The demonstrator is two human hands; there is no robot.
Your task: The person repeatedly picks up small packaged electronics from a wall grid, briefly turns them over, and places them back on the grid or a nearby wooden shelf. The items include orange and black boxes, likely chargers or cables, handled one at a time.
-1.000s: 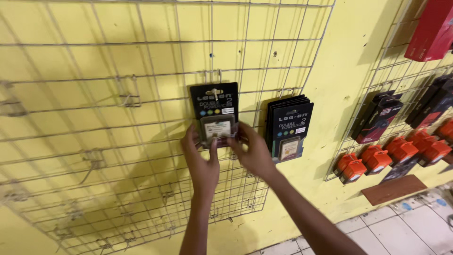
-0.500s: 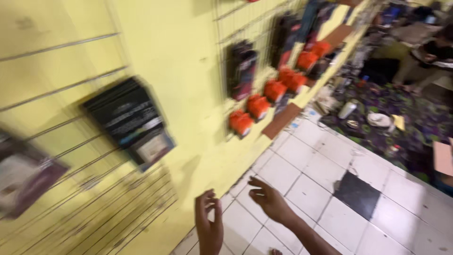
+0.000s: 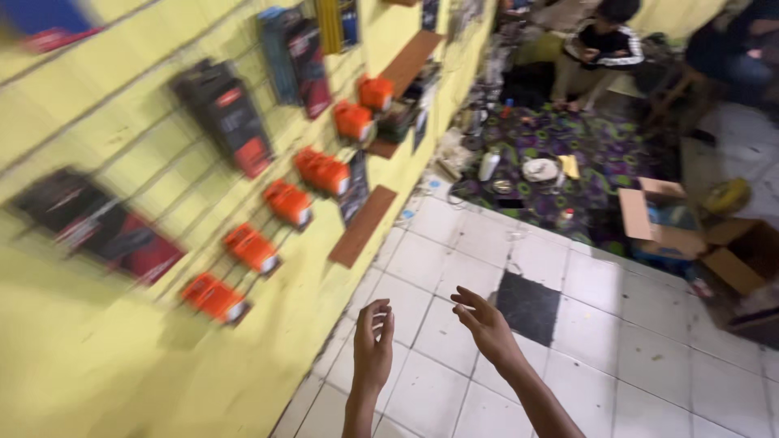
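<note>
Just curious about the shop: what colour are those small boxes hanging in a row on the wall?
Orange small boxes, clearest in the head view.

Small shop: packaged goods (image 3: 323,172) on wall grid (image 3: 146,154)

The wall (image 3: 105,357) is matt yellow paint behind thin metal wire grid (image 3: 162,122). Orange packets (image 3: 251,248) and dark packs (image 3: 231,122) look like glossy plastic. White floor tiles (image 3: 649,357) are smooth, faintly shiny; the cardboard box (image 3: 661,223) is dull brown; the patterned rug (image 3: 600,158) looks like cloth.
</note>
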